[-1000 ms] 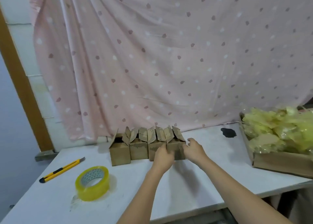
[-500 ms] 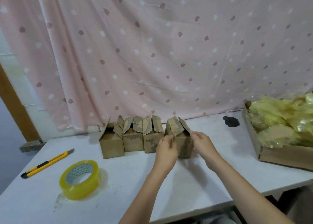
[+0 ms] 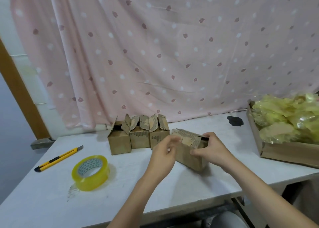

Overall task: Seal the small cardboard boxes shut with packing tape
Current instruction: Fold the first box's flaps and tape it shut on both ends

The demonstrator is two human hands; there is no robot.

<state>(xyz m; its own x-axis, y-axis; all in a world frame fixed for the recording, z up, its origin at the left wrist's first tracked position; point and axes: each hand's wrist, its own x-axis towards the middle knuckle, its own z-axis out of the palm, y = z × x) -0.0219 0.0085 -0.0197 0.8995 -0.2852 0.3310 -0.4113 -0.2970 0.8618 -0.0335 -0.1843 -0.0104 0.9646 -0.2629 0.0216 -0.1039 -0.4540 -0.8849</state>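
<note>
One small box [image 3: 188, 151] sits on the white counter [image 3: 172, 184], just in front of the person. It stands apart from the other three boxes [image 3: 138, 136], likely so there is room to work on it alone. Those three stand in a row near the pink curtain [image 3: 155, 55], and their flaps point up, so they are not shut yet.

The top flaps of the near box are being folded down. One dark gap shows at its right end, so the top is not flat yet. I think the flaps must lie flat before any tape can go on.

The right hand [image 3: 209, 149] curls round the right end of the box, with the thumb on the side and the fingers over the top. It looks like it keeps the box from sliding. The left hand [image 3: 164, 151] is at the left end of the box, with its fingers bent toward the flaps. It is blurry, so I cannot tell if it grips the box or only touches it. Both arms reach forward from the bottom edge.

The tape [image 3: 90, 172] lies flat on the counter to the left, well apart from the hands. A yellow knife [image 3: 57, 159] lies near it. Both look ready to grab. A big tray [image 3: 283, 151] of yellow bags sits at the right.
</note>
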